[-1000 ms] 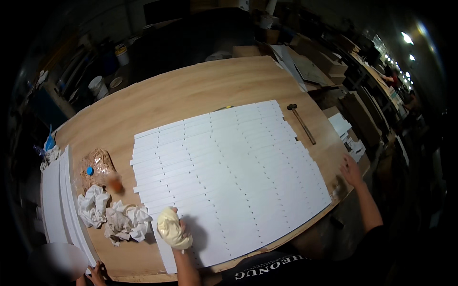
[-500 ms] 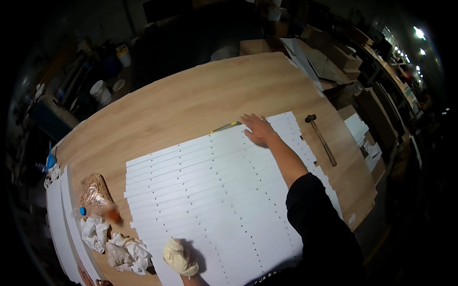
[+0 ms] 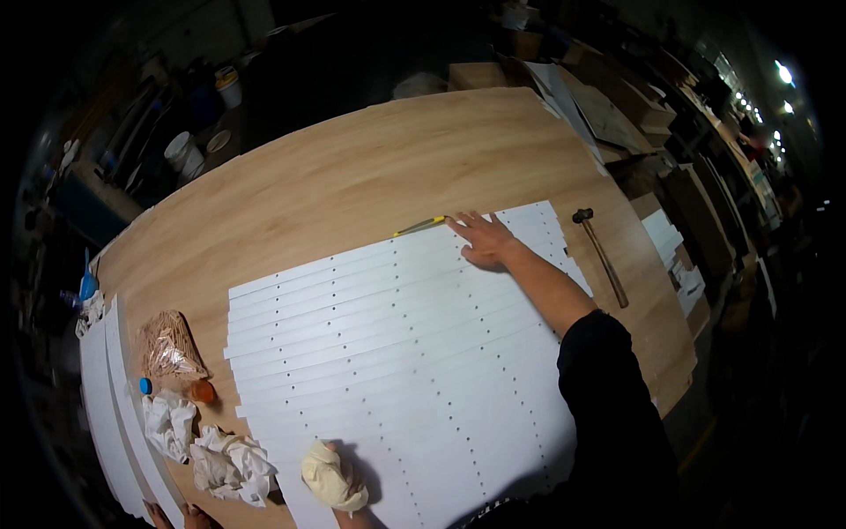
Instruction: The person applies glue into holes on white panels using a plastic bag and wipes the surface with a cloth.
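A row of white strips with drilled dark holes [image 3: 379,353] lies edge to edge on the wooden table. My right hand [image 3: 485,240] rests on their far edge with fingers spread, holding nothing. A slim yellow-and-dark tool [image 3: 419,226], its kind unclear, lies along that edge just left of my fingertips. At the near side, my left hand [image 3: 357,496] is closed on a bunched cream cloth [image 3: 328,476] over the strips. The cloth hides most of its fingers. To the right of the strips lies a hammer [image 3: 604,263] with a wooden handle.
A clear bag of wooden dowels [image 3: 169,346], an orange container [image 3: 204,391], a blue cap [image 3: 145,385] and crumpled paper [image 3: 231,467] lie on the left. Another person's hands [image 3: 192,517] touch long white boards [image 3: 104,414] at the lower left. Stacked panels [image 3: 608,119] stand beyond the right edge.
My right hand has drawn slightly nearer along the strips, its fingers more spread, and the forearm has swung right. The view has shifted a little. My left hand still holds the cloth.
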The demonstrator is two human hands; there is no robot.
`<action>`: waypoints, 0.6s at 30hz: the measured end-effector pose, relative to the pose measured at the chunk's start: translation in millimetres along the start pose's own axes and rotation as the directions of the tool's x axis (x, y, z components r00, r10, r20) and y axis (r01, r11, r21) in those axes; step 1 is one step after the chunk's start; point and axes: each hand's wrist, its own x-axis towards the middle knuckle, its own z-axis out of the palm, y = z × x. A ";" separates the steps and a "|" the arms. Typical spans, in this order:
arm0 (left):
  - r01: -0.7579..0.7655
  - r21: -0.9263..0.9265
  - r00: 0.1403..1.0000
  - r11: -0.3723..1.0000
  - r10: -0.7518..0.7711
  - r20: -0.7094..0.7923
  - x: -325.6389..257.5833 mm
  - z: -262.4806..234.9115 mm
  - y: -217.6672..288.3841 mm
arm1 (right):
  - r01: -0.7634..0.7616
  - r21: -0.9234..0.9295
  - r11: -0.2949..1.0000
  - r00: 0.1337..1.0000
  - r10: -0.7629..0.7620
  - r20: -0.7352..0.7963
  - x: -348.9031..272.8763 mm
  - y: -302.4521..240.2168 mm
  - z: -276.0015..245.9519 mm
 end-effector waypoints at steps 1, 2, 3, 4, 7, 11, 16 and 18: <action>-0.012 0.025 1.000 1.000 0.012 -0.011 -1.2 5.1 3.2 | -0.018 -0.044 0.999 0.999 0.019 0.029 2.6 -3.8 -2.2; -0.023 0.050 0.999 0.998 0.024 -0.021 -3.8 11.7 7.6 | -0.035 -0.088 0.996 0.998 0.040 0.056 4.7 -7.8 -4.5; -0.033 0.075 0.999 0.997 0.035 -0.028 -4.7 15.0 12.4 | -0.042 -0.108 0.993 0.996 0.051 0.077 6.5 -11.3 -6.1; -0.031 0.114 0.995 0.993 0.042 -0.095 -4.4 15.0 14.9 | -0.050 -0.130 0.990 0.993 0.063 0.095 5.7 -14.4 -9.2; 0.024 0.112 0.973 0.993 0.003 -0.231 14.5 -15.5 3.7 | -0.055 -0.072 0.996 0.976 0.069 0.206 -9.5 -18.2 -23.8; 0.014 -0.013 0.997 1.000 -0.015 -0.078 22.8 -21.9 -15.9 | -0.069 0.794 0.604 0.998 0.039 0.057 -114.4 31.1 2.5; -0.641 0.548 0.737 0.537 0.629 0.247 23.4 -28.2 -28.7 | 0.423 0.571 -0.704 0.896 0.417 -0.149 -351.1 45.1 39.8; -0.761 0.520 0.605 0.388 0.712 0.355 32.8 -7.5 -53.9 | 0.585 0.410 -0.700 0.810 0.536 -0.240 -411.7 33.4 58.3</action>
